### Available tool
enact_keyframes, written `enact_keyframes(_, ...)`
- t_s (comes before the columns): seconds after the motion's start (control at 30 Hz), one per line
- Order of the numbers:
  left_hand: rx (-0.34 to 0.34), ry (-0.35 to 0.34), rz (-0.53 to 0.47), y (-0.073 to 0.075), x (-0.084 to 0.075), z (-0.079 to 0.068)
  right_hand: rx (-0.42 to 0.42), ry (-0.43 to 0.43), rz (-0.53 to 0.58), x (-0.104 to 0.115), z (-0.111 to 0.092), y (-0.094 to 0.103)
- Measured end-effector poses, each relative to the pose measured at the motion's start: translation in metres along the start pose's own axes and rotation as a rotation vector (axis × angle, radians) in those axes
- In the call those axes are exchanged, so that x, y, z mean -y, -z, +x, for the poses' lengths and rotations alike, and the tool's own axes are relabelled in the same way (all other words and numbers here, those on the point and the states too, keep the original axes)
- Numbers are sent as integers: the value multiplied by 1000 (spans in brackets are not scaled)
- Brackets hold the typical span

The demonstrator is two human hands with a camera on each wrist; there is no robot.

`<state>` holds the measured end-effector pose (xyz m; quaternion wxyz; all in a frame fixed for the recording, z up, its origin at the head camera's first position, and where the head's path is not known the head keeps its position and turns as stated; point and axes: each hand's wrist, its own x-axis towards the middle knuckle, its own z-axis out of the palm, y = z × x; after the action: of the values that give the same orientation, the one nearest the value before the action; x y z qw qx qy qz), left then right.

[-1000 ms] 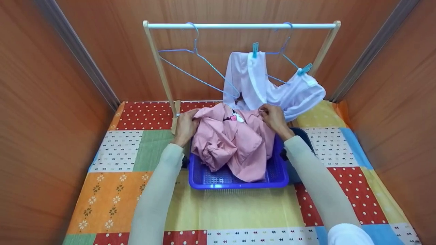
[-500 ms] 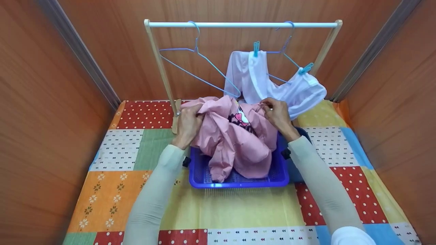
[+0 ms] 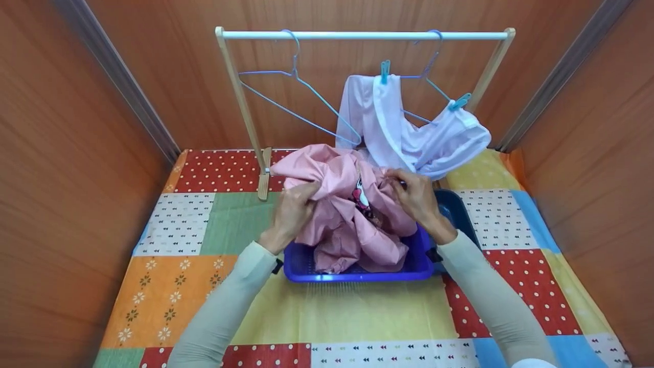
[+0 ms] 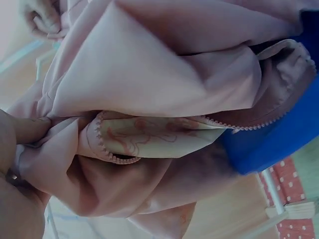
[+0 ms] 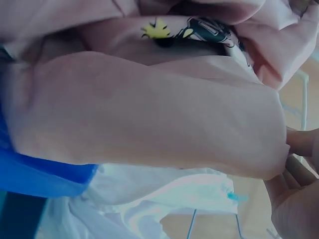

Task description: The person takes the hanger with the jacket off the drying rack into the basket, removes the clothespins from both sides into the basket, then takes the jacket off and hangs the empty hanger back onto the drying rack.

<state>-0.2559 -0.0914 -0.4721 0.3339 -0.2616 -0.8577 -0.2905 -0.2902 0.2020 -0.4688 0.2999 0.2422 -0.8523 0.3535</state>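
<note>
A bunched pink zip jacket [image 3: 329, 214] with a cartoon print hangs over the blue plastic basket [image 3: 357, 278], its lower folds inside. My left hand [image 3: 292, 214] grips a gathered fold on its left side. At the upper right of the jacket, my right hand [image 3: 420, 200] pinches the cloth between thumb and fingers. In the left wrist view a toothed zipper edge [image 4: 239, 128] runs along the open front. The right wrist view shows the fingers [image 5: 294, 174] holding the fabric's edge. Much of the jacket's shape is hidden in its folds.
Behind stands a small rack with a white rod [image 3: 357, 35]. A bare blue hanger [image 3: 295, 74] hangs at left. A white garment [image 3: 396, 135] hangs from another hanger by teal clothespins [image 3: 385, 71]. A dark bin [image 3: 456, 209] stands right of the basket. Wooden walls enclose the patchwork cloth.
My left hand has moved down and right, gathering the jacket's left side inward, so its print is now partly folded away. The right hand has dropped slightly, still pinching the cloth.
</note>
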Motion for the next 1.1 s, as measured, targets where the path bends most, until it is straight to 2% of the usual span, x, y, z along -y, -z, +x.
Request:
enact_keyframes(0.13, 80, -46, -30, -6, -6, -18, 50, 71, -16, 6, -19, -4)
enact_keyframes(0.33, 191, -51, -25, -11, -18, -36, 124, 123, -30, 14, -45, -8)
enact_keyframes(0.53, 352, -86, 6, -19, -25, -51, 157, 179, -42, 18, -71, -15)
enact_keyframes(0.7, 484, -109, 93, -25, -29, -63, 293, 174, -64, 26, -85, -20)
enact_keyframes(0.83, 591, -78, 133, -29, -33, -70, 421, 150, -119, 32, -94, -23)
enact_keyframes(0.97, 693, -31, 158, -33, -35, -76, 513, 120, -155, 34, -102, -23)
enact_keyframes(1.1, 752, -23, 200, -37, -36, -82, 598, 136, -178, 33, -111, -23)
